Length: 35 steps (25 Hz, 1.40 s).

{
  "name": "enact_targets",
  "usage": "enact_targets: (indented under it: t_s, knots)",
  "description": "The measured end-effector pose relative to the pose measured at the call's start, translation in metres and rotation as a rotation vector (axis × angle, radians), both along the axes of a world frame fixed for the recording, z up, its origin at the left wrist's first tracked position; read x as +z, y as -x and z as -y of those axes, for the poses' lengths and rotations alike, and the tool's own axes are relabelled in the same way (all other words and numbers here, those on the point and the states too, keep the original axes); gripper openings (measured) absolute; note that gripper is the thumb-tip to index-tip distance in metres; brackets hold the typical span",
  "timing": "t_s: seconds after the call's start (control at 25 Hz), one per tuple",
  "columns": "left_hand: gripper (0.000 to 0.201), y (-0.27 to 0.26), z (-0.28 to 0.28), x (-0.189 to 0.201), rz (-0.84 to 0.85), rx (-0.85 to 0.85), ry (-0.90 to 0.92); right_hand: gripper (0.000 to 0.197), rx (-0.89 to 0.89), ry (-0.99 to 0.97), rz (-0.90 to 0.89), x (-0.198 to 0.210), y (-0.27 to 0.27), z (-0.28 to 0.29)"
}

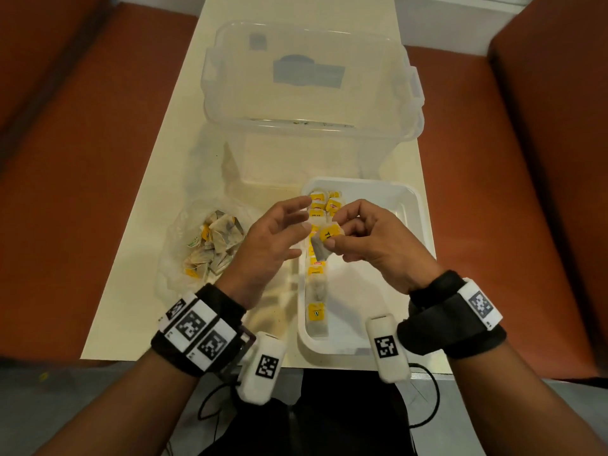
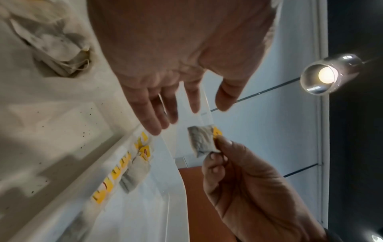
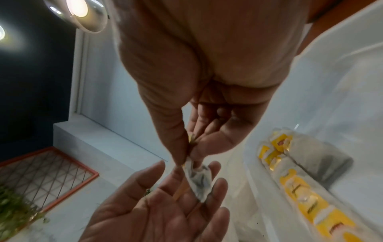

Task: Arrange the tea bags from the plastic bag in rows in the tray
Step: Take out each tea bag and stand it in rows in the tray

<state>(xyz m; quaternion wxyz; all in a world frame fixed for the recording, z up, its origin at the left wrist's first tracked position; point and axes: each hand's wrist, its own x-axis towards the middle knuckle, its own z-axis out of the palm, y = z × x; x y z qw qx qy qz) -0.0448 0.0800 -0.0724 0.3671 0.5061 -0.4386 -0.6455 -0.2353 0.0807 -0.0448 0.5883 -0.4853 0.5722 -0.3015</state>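
Observation:
My right hand (image 1: 348,236) pinches a tea bag (image 1: 324,241) with a yellow tag between thumb and fingers, above the left side of the white tray (image 1: 411,199). The same tea bag (image 2: 204,141) hangs from that hand in the left wrist view, and in the right wrist view the tea bag (image 3: 199,183) dangles over my left palm. My left hand (image 1: 283,225) is open, fingers spread, just left of the bag and holding nothing. A row of tea bags (image 1: 317,271) lies along the tray's left wall. The clear plastic bag (image 1: 210,241) with several more tea bags lies to the left.
A large clear plastic box (image 1: 309,80) stands at the back of the cream table (image 1: 138,258), beyond the tray. Red-brown seats flank the table on both sides. The tray's right part (image 1: 378,291) holds nothing.

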Motion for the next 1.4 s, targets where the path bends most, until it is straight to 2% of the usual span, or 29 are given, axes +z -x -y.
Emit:
enact_targets:
  t_s: [0.16,0.32,0.48,0.72,0.88,1.04,1.16,1.4]
  knots:
    - [0.030,0.002,-0.001,0.003,-0.016,-0.188,0.049,0.013,0.035,0.050,-0.018,0.004,0.003,0.001]
    - [0.007,0.005,-0.006,-0.003,0.042,-0.124,-0.038,0.010,-0.012,0.005,0.005,0.000,0.009,-0.002]
    - [0.008,0.004,-0.007,-0.005,0.072,-0.111,-0.059,0.010,-0.014,-0.089,0.028,-0.007,0.015,-0.010]
    - [0.015,0.000,-0.008,-0.003,0.041,-0.079,-0.090,0.004,-0.064,-0.062,0.051,-0.012,0.015,-0.005]
    - [0.008,-0.013,-0.008,0.000,0.030,0.017,-0.096,0.004,-0.183,0.006,-0.105,-0.032,0.030,0.016]
    - [0.006,-0.026,-0.018,-0.003,0.052,0.014,-0.108,0.006,-0.067,-0.144,-0.307,-0.064,0.038,0.025]
    - [0.008,-0.031,-0.027,-0.006,0.036,0.025,-0.136,0.003,-0.069,-0.249,-0.272,-0.080,0.034,0.029]
    - [0.008,-0.033,-0.030,-0.007,0.017,0.045,-0.156,0.008,-0.110,-0.223,-0.346,-0.091,0.031,0.043]
